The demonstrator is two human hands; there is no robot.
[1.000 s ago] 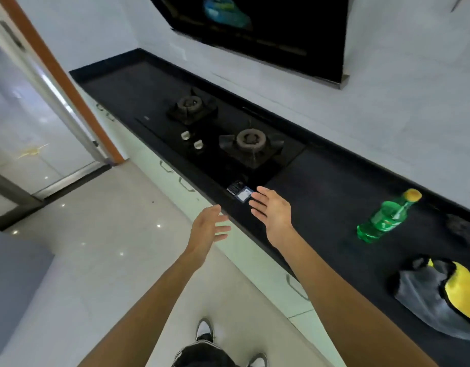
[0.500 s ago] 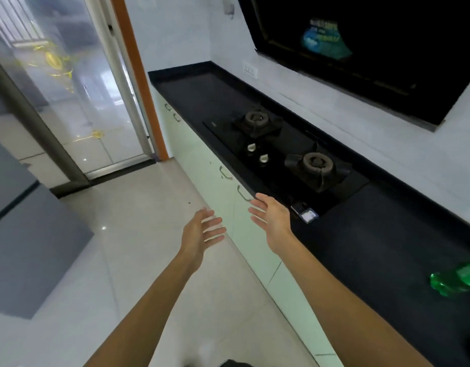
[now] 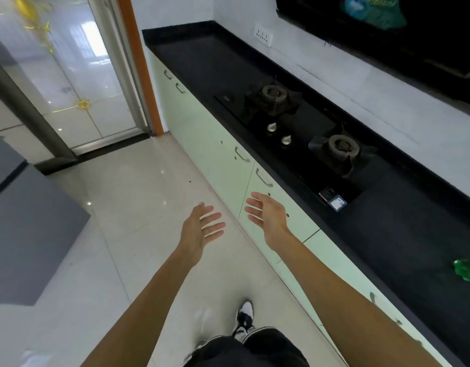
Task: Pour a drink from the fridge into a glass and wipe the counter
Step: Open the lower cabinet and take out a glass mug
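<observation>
My left hand [image 3: 200,227] and my right hand [image 3: 268,214] are stretched out in front of me over the floor, both empty with fingers apart. They hang in front of the pale green cabinet fronts, left of the black counter [image 3: 403,242]. Only the base of a green plastic bottle [image 3: 468,270] shows, lying on the counter at the right edge of the view. No glass is in view.
A two-burner gas hob [image 3: 302,128] is set into the counter, with a small dark device [image 3: 333,200] near the front edge. A grey appliance front [image 3: 24,234] stands at the left. A glass sliding door [image 3: 69,75] is ahead. My shoes show on the tiled floor.
My view has swung left and away from the counter; the bottle slid to the right edge and the grey-yellow cloth left the view. Both hands stay open and now hang over the floor.
</observation>
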